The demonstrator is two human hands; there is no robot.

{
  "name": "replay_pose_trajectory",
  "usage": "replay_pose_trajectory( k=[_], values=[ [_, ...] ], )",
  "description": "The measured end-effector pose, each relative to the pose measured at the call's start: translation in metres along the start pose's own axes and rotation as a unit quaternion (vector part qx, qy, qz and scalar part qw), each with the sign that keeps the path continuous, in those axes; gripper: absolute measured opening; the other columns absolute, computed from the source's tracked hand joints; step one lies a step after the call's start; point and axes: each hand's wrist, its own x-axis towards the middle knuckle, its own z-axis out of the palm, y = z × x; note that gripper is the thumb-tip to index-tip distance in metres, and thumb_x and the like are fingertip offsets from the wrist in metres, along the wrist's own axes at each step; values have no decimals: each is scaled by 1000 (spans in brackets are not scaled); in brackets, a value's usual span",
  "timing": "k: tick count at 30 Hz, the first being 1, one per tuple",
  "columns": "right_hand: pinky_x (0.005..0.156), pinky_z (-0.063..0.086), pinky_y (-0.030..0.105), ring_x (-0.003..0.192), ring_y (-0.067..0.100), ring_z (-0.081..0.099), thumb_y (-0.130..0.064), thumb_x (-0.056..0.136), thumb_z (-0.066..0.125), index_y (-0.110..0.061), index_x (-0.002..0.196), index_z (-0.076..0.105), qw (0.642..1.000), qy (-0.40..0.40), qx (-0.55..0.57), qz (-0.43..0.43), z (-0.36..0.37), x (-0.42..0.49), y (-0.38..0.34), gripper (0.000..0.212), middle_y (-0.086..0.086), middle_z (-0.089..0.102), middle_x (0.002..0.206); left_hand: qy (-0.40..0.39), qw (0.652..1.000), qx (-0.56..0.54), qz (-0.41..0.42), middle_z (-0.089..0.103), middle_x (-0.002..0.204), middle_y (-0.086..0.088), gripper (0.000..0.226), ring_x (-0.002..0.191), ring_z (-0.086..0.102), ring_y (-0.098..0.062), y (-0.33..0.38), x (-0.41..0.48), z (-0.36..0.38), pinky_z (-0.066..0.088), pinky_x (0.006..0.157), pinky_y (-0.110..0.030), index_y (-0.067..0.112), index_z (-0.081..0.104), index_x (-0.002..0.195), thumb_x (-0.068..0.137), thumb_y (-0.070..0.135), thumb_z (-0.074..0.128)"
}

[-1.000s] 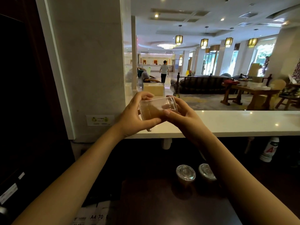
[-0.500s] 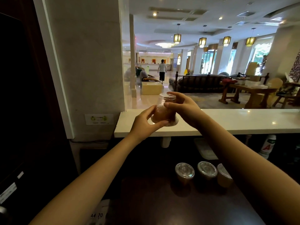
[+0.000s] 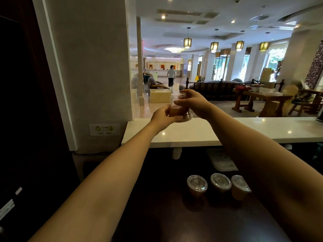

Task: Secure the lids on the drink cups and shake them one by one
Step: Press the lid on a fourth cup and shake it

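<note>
- Lobby bkgd w/ hanging lamps. A white counter (image 3: pixel 244 130) runs across mid view, w/ a dark tabletop (image 3: pixel 166 215) below it, nearer the person.
- Cup (image 3: pixel 178 111): held in the air over the counter's left part. It looks clear of the counter, but the gap is hard to tell.
- Cup's long axis is near upright, slightly tilted. It's inverted: the wide lid (image 3: pixel 185 119) end points down and the narrow base points up. Brown drink sits at the lid end.
- Left hand (image 3: pixel 162 117): below-left of the cup, fingers curled round the lid end.
- Right hand (image 3: pixel 194 103): above-right of the cup, fingers and thumb wrapped round the base end.
- Both hands grip the cup, one at each end of the axis, so the shake prob. runs along that axis.
- Judgement: mid-shake on this cup. Can't check the lid seal from here; no leak visible.
- Row of cups (image 3: pixel 220 182): three, lidded, standing near the tabletop's far edge, right of centre and well apart from the held cup. The right forearm partly hides the rightmost one.
- The right arm passes nearer that row, so the right hand is prob. the one to swap cups.
</note>
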Motion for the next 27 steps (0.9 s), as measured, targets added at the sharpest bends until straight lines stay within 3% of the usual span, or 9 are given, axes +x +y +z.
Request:
replay_pose_trajectory(
  k=[10, 12, 13, 15, 17, 19, 21, 24, 27],
  values=[
    [85, 49, 29, 92, 13, 56, -5, 83, 64, -10, 125, 43, 1000, -3, -16, -8, -2, 4, -5, 47, -4, 54, 97, -3, 999, -42, 26, 61, 122, -4, 42, 117, 54, -23, 2, 4, -4, 44, 102, -37, 22, 54, 120, 81, 24, 69],
    [79, 50, 25, 90, 11, 57, -7, 83, 65, -8, 126, 45, 1000, 2, -11, -16, -3, 3, -4, 47, -4, 56, 97, 15, 996, -85, 23, 59, 124, -1, 35, 122, 50, -22, -2, -1, -3, 41, 104, -36, 26, 54, 117, 85, 31, 65],
    [76, 50, 23, 90, 11, 58, -8, 83, 65, -9, 124, 46, 1000, 5, -1, -19, -4, 2, -4, 45, -3, 57, 97, 22, 991, -129, 4, 54, 131, -2, 43, 127, 46, -23, -4, -2, -3, 37, 106, -36, 25, 50, 124, 86, 39, 61],
    [74, 50, 23, 92, 15, 60, -11, 84, 65, -9, 117, 50, 999, 5, 36, -23, -8, 3, -6, 37, 1, 59, 98, 10, 960, -271, -66, 36, 147, -6, 67, 137, 33, -28, -8, -5, -2, 29, 112, -39, 23, 29, 144, 87, 50, 52],
    [78, 50, 25, 98, 21, 60, -14, 85, 64, -5, 119, 51, 997, 5, 74, -24, -9, 4, -8, 37, 6, 60, 102, -19, 899, -417, -129, 31, 147, -12, 68, 137, 29, -38, -9, -9, 1, 30, 111, -46, 23, 19, 146, 90, 55, 42],
    [80, 50, 25, 103, 23, 59, -16, 87, 62, -1, 126, 48, 996, 2, 88, -22, -9, 5, -10, 44, 7, 60, 107, -40, 833, -530, -155, 39, 141, -19, 65, 129, 39, -45, -3, -14, 5, 40, 102, -52, 21, 28, 142, 90, 57, 40],
    [76, 49, 22, 100, 18, 58, -17, 88, 61, -2, 127, 47, 996, -9, 87, -25, -7, 3, -13, 44, 5, 59, 107, -35, 791, -595, -137, 50, 127, -23, 55, 119, 50, -46, 6, -16, 11, 48, 91, -52, 18, 41, 132, 90, 52, 45],
    [73, 51, 20, 97, 18, 60, -20, 90, 58, -6, 119, 51, 996, -30, 78, -27, -8, 1, -19, 33, 5, 59, 105, 7, 784, -610, -116, 51, 118, -24, 42, 113, 53, -43, 18, -16, 14, 51, 89, -49, 18, 50, 122, 88, 44, 53],
    [82, 51, 23, 112, 23, 55, -39, 91, 53, -7, 131, 44, 997, -68, 22, -7, -16, 0, -33, 53, 9, 55, 123, 13, 783, -611, -118, 49, 115, -20, 31, 110, 51, -40, 26, -18, 10, 50, 89, -47, 20, 53, 109, 88, 43, 53]
  ],
)
